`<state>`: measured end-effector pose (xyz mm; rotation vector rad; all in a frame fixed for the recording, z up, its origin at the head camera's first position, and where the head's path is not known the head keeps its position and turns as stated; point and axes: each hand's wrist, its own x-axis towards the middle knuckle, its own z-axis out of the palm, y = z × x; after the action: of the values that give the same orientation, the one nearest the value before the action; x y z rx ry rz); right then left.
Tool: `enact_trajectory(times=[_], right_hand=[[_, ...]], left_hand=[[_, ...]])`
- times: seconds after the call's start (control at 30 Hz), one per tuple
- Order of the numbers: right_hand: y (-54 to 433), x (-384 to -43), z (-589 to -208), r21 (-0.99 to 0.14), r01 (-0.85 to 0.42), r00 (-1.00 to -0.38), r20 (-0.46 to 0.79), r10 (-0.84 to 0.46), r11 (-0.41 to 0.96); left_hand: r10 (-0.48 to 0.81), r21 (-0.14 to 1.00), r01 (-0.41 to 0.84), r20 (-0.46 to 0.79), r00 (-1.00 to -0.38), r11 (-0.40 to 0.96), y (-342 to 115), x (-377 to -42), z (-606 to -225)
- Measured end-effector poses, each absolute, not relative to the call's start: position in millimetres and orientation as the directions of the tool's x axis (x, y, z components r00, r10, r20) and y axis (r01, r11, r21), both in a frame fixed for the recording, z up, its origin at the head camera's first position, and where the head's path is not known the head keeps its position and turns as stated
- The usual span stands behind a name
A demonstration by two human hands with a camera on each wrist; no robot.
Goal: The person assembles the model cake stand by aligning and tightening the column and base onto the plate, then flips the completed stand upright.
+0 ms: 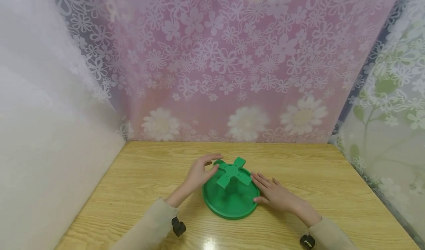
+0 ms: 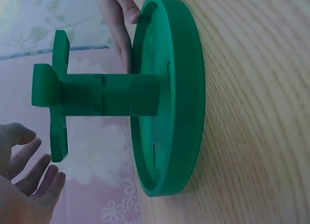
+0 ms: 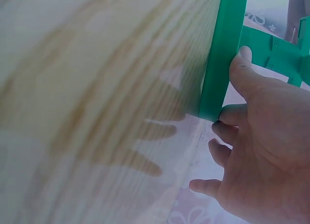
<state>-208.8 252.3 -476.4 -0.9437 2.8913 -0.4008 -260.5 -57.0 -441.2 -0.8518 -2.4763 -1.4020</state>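
A green stand sits upright on the wooden table. It has a round dish-like base (image 1: 230, 208) with a raised rim, a square post (image 2: 114, 95) rising from the middle, and a four-armed cross (image 1: 231, 172) on top. My left hand (image 1: 200, 170) is beside the cross's left arm, thumb and fingers spread; in the left wrist view a gap shows between fingertips and cross. My right hand (image 1: 278, 195) rests at the base's right rim. In the right wrist view its thumb (image 3: 245, 69) lies against the rim, the other fingers extended along the outer edge.
The wooden table (image 1: 139, 191) stretches around the stand. A pink flowered curtain (image 1: 212, 76) hangs behind it, with a pale sheet (image 1: 59, 113) on the left and a leafy one (image 1: 391, 132) on the right. Black wrist devices (image 1: 178, 227) sit at both sleeves.
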Motion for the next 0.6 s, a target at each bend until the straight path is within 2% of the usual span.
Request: enact_trajectory(times=[0.13, 0.27, 0.5, 0.6], right_hand=[[252, -209, -479, -0.276, -0.580, -0.803, 0.034, -0.595, 0.766], [253, -210, -480, -0.284, -0.591, -0.796, 0.058, -0.602, 0.755], [253, -210, -479, -0.292, -0.569, -0.809, 0.030, -0.587, 0.769], [252, -209, -477, -0.294, -0.554, -0.815, 0.000, -0.579, 0.779]], left_hand=[[0.323, 0.767, 0.567, 0.478, -0.817, 0.301, -57, -251, -440], [0.313, 0.777, 0.578, 0.501, -0.807, 0.248, -56, -237, -442], [0.394, 0.783, 0.533, 0.401, -0.827, 0.322, -50, -220, -453], [0.410, 0.763, 0.543, 0.396, -0.822, 0.352, -51, -219, -457]])
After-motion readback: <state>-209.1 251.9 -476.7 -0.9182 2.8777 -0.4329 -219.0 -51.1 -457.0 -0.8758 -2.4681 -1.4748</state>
